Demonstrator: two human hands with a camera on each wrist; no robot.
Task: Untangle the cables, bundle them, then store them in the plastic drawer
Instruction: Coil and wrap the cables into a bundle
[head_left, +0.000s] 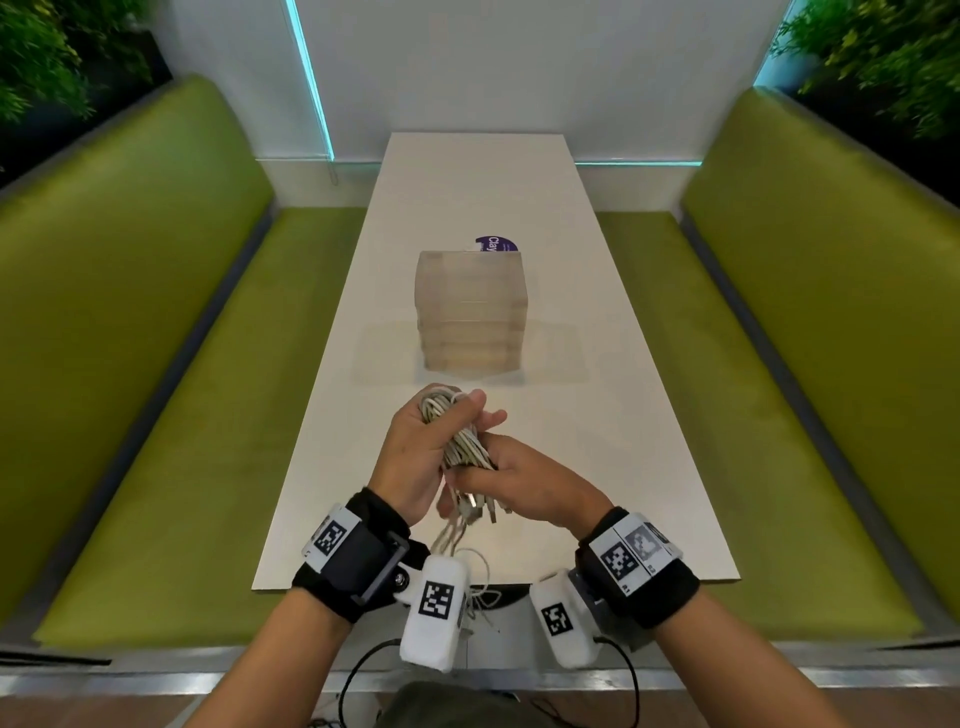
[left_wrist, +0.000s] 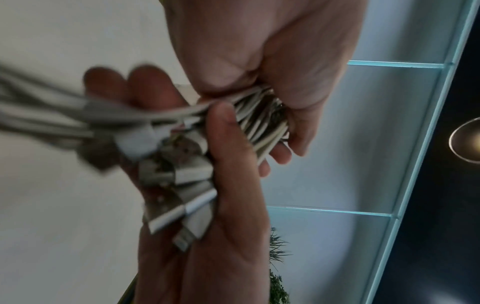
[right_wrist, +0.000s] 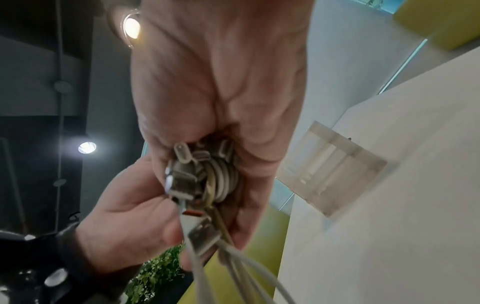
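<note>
White bench (head_left: 597, 364) between green seats (head_left: 156, 364), clear drawer (head_left: 471, 312) mid-bench, purple sticker (head_left: 496, 244) just behind it, nothing between drawer and hands. Left hand (head_left: 415, 457) curled tight round cables (head_left: 462, 447) at far loop end, right hand (head_left: 540, 483) gripping near end by plugs (right_wrist: 182, 176). Bundle held above bench's near part, long axis running away from person, loose tails dangling off near edge.

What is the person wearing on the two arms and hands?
Both hands are bare: left hand, right hand. Each wrist carries a black strap with white tags printed with square black-and-white codes. A white rounded camera pod with a similar code hangs under each wrist, and a thin black cable runs from each pod. No sleeves are visible.
</note>
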